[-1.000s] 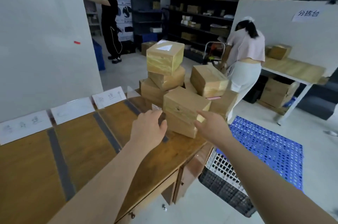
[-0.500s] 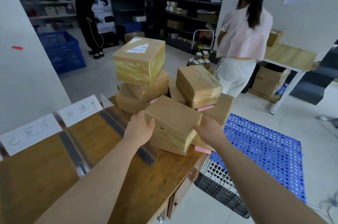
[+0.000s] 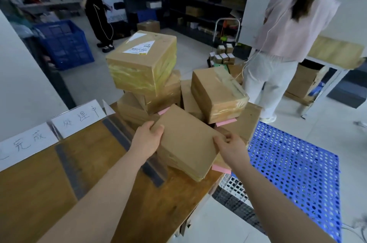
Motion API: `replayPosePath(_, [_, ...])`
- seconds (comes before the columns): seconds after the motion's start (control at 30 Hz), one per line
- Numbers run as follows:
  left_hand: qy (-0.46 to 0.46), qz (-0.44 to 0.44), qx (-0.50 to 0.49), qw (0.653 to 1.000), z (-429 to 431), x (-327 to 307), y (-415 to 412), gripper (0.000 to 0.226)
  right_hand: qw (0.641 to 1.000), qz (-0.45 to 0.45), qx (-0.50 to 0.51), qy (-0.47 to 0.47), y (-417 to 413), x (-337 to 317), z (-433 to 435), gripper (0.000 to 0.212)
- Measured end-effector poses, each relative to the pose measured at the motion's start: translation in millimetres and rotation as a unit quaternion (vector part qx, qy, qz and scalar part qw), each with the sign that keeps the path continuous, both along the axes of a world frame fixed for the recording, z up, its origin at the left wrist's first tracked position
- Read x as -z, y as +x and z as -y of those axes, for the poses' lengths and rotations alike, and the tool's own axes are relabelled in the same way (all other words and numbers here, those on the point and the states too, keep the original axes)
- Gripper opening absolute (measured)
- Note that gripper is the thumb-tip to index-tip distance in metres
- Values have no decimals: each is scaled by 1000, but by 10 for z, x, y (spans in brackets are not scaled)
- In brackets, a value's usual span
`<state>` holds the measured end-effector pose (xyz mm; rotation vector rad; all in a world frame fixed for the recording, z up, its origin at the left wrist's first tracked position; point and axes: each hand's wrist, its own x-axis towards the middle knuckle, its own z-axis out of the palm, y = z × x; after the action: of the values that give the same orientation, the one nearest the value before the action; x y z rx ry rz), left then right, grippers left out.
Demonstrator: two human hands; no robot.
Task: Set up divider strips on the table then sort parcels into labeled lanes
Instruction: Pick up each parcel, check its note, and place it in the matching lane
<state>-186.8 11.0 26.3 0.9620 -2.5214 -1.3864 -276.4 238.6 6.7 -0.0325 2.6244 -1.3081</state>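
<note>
Dead ahead: flat brown cardboard parcel (image 3: 186,139), clamped between both hands at the front of the heap of brown cardboard boxes (image 3: 218,94) on the right end of the wooden table (image 3: 59,193). Tilted, near corner low, far corner up against the heap. Can't tell if actually off the table. Looks close to square from up here, so no real long axis to call; widest span corner to corner, hand to hand.

Gripped on the left side by the left hand (image 3: 147,139), thumb over the top face, fingers curled round the edge and out of sight. Pinched at the right corner by the right hand (image 3: 231,148), thumb and fingertips on the top edge. Both equally near, one per side.

Now the bit worth caring about: lanes all off to the left. Nearest dark grey divider strip (image 3: 119,135) right under the parcel's left side, second dark grey strip (image 3: 69,169) further left, white handwritten paper labels (image 3: 79,117) along the far edge. So, guessing, a leftward carry across that strip, left hand leading.

Pink sticky notes (image 3: 221,169) poking out underneath, maybe the sorting cue, too small to read. Big yellow-taped box with a white shipping label (image 3: 143,66) perched on the heap just behind, so better lifted clear than dragged.
</note>
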Motion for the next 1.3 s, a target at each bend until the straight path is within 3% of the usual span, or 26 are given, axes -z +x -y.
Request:
replayPosePath(0.2, [57, -69, -118, 989, -219, -150, 343, 51, 996, -63, 50, -45, 75, -302, -114, 40])
replayPosePath(0.33, [119, -144, -204, 961, -427, -247, 482, 47, 997, -49, 27, -48, 215, -430, -125, 23])
replayPosePath(0.37, [135, -157, -217, 954, -456, -255, 511, 46, 997, -40, 23, -64, 262, -432, -131, 24])
replayPosePath(0.47, [151, -158, -237, 947, -476, -242, 581, 49, 992, 20, 19, -126, 388, -421, -152, 54])
replayPosePath(0.53, [158, -166, -221, 948, -494, -244, 622, 59, 983, 72, 24, -168, 428, -429, -157, 67])
replayPosePath(0.67, [156, -206, -154, 954, -505, -247, 757, 74, 970, 127, 24, -207, 445, -454, -166, 53])
replayPosePath(0.83, [204, -229, -13, 952, -364, -184, 898, 45, 951, 118, 59, -281, 470, -519, -158, 45])
replayPosePath(0.97, [236, -269, 33, 933, -312, -150, 983, 46, 923, 146, 118, -337, 496, -515, -101, 45])
replayPosePath(1.1, [292, -271, -11, 917, -293, -170, 1004, 54, 923, 105, 69, -363, 560, -465, -59, 12])
replayPosePath(1.23, [315, -252, -8, 915, -348, -164, 1021, 46, 926, 97, 42, -362, 607, -402, -49, 45])
replayPosePath(1.3, [314, -230, 6, 921, -355, -151, 1032, 57, 928, 82, 52, -360, 626, -391, -35, 41])
